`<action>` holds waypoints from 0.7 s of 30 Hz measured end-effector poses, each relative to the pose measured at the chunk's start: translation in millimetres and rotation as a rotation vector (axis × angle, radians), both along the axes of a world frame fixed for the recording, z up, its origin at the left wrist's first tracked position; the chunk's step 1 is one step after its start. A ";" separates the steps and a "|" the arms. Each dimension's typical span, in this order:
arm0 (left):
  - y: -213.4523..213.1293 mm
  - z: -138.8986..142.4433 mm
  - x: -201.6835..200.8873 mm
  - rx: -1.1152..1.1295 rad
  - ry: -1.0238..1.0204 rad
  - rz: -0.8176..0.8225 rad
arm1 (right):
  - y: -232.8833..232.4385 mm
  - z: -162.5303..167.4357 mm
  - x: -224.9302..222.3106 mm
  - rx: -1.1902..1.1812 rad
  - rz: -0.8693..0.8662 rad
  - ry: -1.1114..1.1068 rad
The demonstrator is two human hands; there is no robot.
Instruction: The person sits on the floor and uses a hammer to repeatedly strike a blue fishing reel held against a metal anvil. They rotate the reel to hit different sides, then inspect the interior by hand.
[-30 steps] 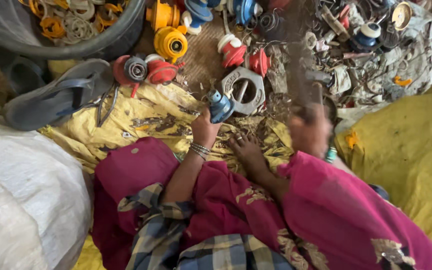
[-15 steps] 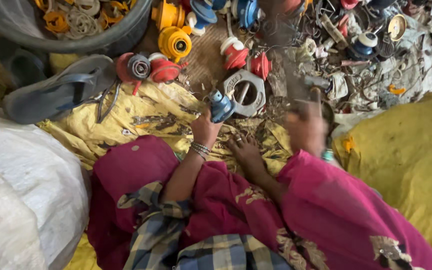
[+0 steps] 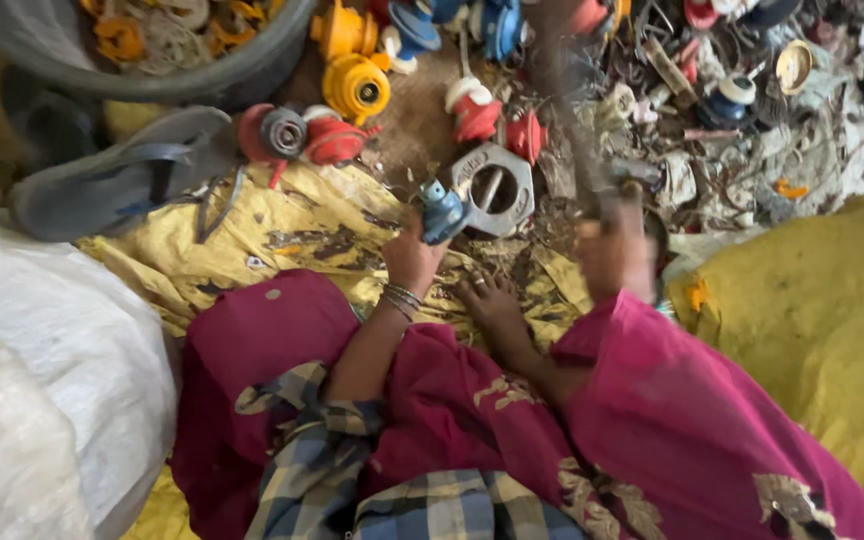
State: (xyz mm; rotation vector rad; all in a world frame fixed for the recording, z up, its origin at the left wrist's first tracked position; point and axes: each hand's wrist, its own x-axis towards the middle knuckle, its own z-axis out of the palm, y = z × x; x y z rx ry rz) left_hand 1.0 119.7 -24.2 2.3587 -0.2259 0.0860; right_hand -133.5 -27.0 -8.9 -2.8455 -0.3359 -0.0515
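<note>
Your left hand (image 3: 412,258) was closed around a small blue part (image 3: 442,212), the fingers pinching it from below. It held the part against the edge of a grey metal ring (image 3: 497,188) that lay on the floor just in front of you. The wrist, with thin bangles (image 3: 400,297), was bent upward, and the forearm came out from your lap.

Your right hand (image 3: 610,252) was blurred. It seemed wrapped as a fist around a long dark tool (image 3: 570,120) that rose up and away from you, but I cannot tell the exact grip. I judge that the step in hand was steadying the blue part for a blow of this tool. Such a blow would call for a firm hold and for the left fingers to stay off the struck spot.

Your bare foot (image 3: 492,305) rested between the two hands on a stained yellow sheet (image 3: 322,225). Beyond the ring lay red parts (image 3: 477,118), a yellow part (image 3: 357,88) and mixed scrap. To the left were a grey sandal (image 3: 117,185), a dark tub (image 3: 202,70) and a white sack (image 3: 52,360).
</note>
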 end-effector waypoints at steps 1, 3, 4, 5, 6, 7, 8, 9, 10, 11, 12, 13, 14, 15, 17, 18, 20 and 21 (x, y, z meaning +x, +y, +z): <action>-0.7 1.2 0.1 -0.016 -0.023 0.000 | 8.5 -14.5 -10.0 0.077 -0.017 0.058; -2.5 1.9 0.3 -0.011 -0.045 -0.002 | 11.0 -30.6 -20.2 0.006 -0.035 0.076; -2.6 1.4 0.1 0.013 -0.040 -0.002 | 7.7 -29.7 -20.8 -0.029 -0.038 0.089; -2.1 0.4 0.7 0.038 -0.035 0.001 | -0.7 -28.6 -19.5 -0.047 -0.031 0.043; -1.5 -0.8 1.3 0.032 -0.033 0.002 | -11.9 -26.5 -17.5 -0.064 -0.023 -0.003; 0.1 -2.6 2.3 0.028 -0.032 0.001 | -22.7 -17.2 -11.1 -0.080 -0.016 -0.050; 1.9 -3.6 4.0 0.022 -0.042 -0.004 | -34.0 -5.0 -3.4 -0.037 -0.057 0.011; 4.4 -5.0 6.2 0.035 0.013 -0.023 | -47.7 9.6 6.1 0.002 -0.098 0.057; 6.4 -7.2 9.1 0.046 0.059 -0.038 | -61.2 25.9 17.7 0.040 -0.134 0.095; 7.9 -8.9 10.2 0.061 0.109 -0.055 | -71.6 41.7 27.2 0.083 -0.171 0.136; 8.7 -10.2 14.1 0.066 0.071 -0.017 | -79.9 56.7 38.7 0.024 -0.244 0.123; 8.8 -11.2 12.1 0.071 0.058 0.012 | -87.2 72.9 43.6 -0.038 -0.326 0.135; 7.0 -15.6 11.7 0.070 0.043 0.034 | -93.0 88.0 49.3 -0.085 -0.262 -0.056; 6.3 -17.7 11.8 0.089 0.051 0.042 | -97.0 103.1 52.5 -0.127 -0.189 -0.249; 2.4 -21.0 7.7 0.127 0.085 0.042 | -100.3 131.9 49.3 0.073 -0.547 -0.190; 0.7 -21.7 6.4 0.022 0.031 0.044 | -99.7 144.2 46.2 0.330 -0.949 0.059; -0.9 -22.0 4.5 -0.189 -0.078 0.045 | -96.8 165.8 38.0 0.779 -0.552 -0.280; -2.2 -22.3 4.6 -0.142 -0.032 0.018 | -94.8 173.3 34.4 0.990 -0.330 -0.427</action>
